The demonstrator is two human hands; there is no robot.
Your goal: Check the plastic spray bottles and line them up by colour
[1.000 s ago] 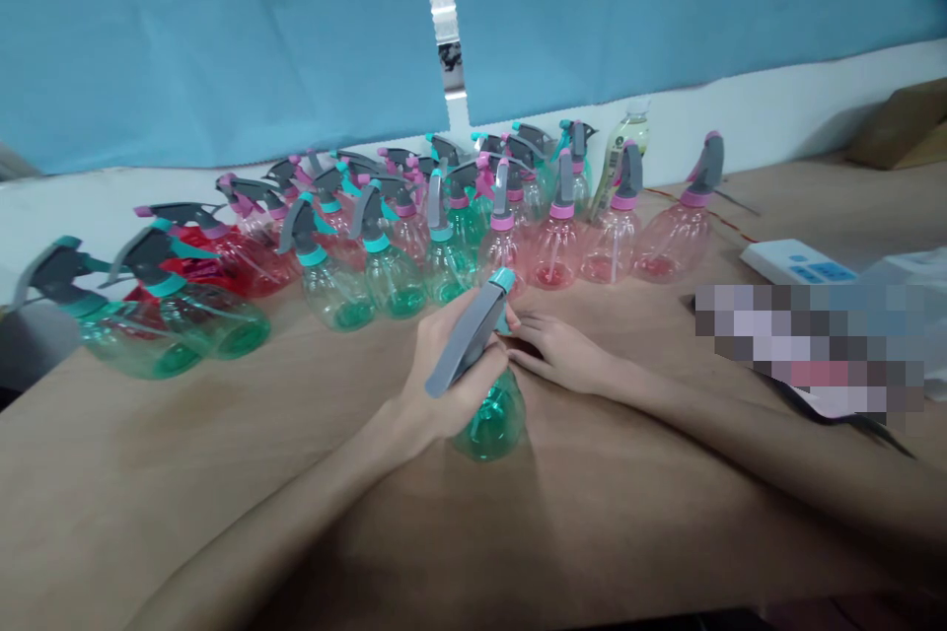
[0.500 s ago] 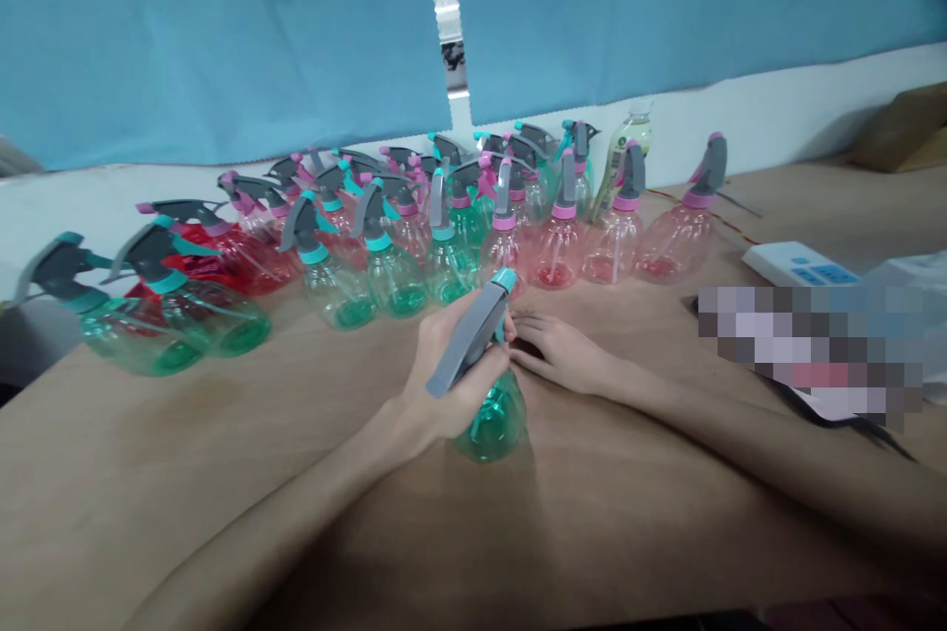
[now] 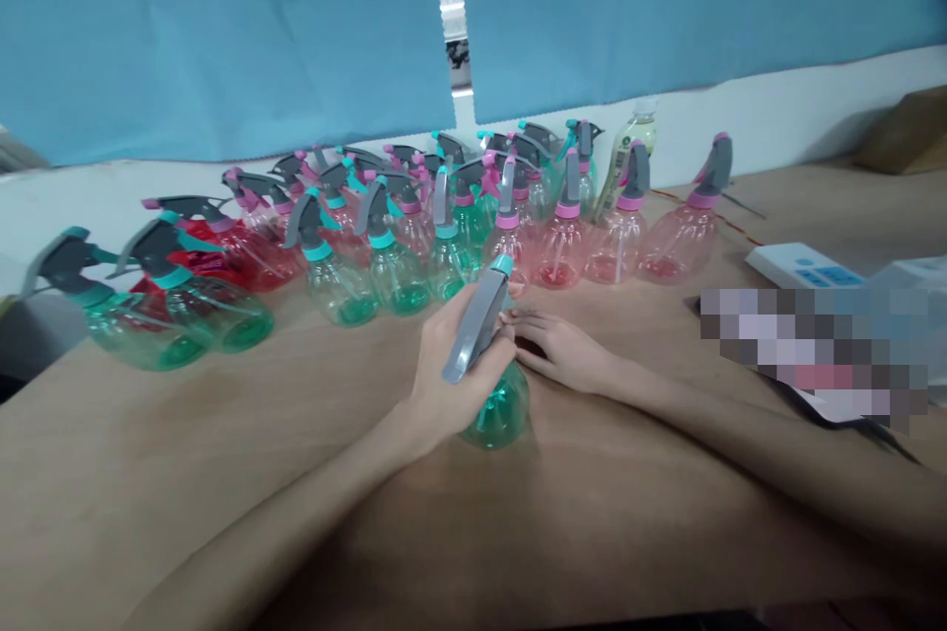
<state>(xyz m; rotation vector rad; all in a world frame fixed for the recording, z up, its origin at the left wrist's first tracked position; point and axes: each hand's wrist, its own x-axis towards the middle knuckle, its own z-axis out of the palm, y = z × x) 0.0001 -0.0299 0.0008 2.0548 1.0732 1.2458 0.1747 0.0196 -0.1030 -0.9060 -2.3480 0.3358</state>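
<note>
The left hand (image 3: 451, 365) grips the neck of a green spray bottle (image 3: 499, 412) on the bench (image 3: 296, 454). The right hand (image 3: 566, 353), palm down, lies just beside it, fingers loosely curled (whether they touch the bottle, I cannot tell). Beyond both hands stand pink-collared bottles (image 3: 560, 251) and teal-collared bottles (image 3: 403, 276).

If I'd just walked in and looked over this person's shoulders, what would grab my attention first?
Probably the crowd of green and pink spray bottles stretching across the far part of the wooden table, below a big blue sheet. Then your eye would likely drop to the middle, where the left hand is wrapped around the neck of one green spray bottle, with the right hand close beside it.
</note>
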